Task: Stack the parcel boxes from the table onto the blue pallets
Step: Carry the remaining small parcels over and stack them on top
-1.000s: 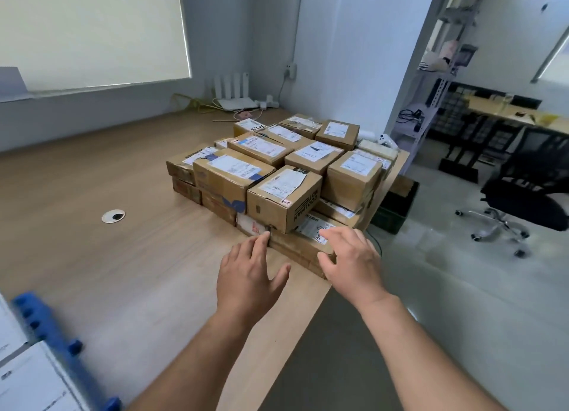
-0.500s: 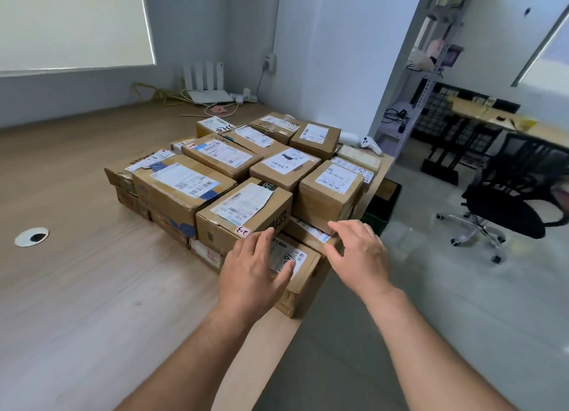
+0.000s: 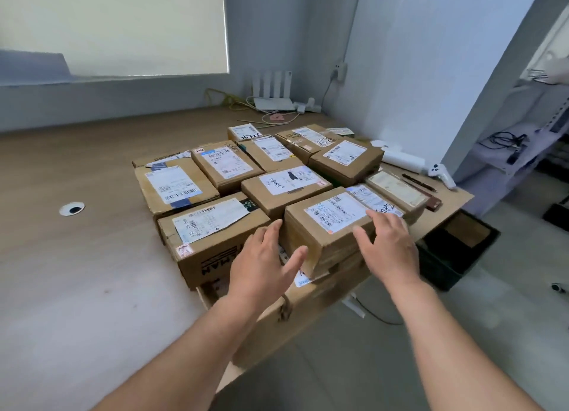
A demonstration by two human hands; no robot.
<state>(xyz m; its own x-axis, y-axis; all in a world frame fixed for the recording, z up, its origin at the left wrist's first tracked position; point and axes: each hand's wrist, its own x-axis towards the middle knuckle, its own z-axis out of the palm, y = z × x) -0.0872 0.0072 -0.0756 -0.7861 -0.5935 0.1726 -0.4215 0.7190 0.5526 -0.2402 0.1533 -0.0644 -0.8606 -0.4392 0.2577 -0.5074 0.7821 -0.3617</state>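
As L hand (image 3: 261,264) blocks, btm box (image 3: 309,310) unclear.

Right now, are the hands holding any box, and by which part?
Nothing gripped yet. The right hand rests on the top right edge of the near box; the left hand is open beside its left side.

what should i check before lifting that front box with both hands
1. Left hand gripping the front box: cannot tell, fingers spread by its left side.
2. Right hand placed: ok, rests on its top right corner.
3. Box top free: ok, nothing stacked on it.
4. Finger room beside the neighbour box: ok, a narrow gap shows.
5. Blue pallets in view: not ok, none visible.
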